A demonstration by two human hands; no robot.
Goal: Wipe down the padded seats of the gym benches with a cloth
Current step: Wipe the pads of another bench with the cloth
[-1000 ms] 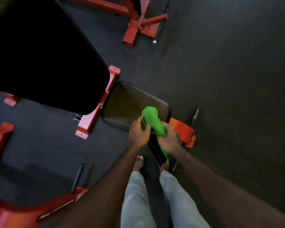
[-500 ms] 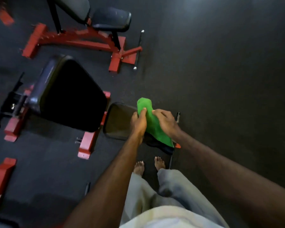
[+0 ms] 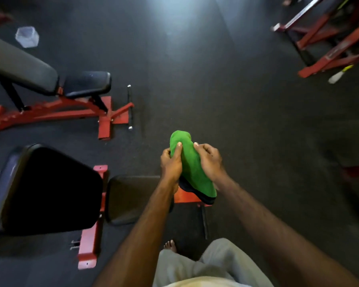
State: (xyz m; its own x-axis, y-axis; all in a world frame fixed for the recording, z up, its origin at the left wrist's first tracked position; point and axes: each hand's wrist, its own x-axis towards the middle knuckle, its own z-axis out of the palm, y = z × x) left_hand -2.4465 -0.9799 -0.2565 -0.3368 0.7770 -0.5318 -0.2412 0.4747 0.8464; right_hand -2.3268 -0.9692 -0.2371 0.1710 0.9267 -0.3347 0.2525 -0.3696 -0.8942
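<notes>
Head view: green cloth [image 3: 192, 168] between both hands [image 3: 191, 160].

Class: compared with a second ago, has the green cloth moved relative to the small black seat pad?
Yes. The green cloth, held in both hands, was over the seat pad then; now it is beyond the pad's right edge.

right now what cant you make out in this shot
Head view only:
- Near bench seat pad: right part hidden by the left forearm.
- Green cloth: underside unseen; left hand and right hand grip its sides.
- Far bench backrest: cut off by the left edge.
- Clear container: too blurred to identify.
</notes>
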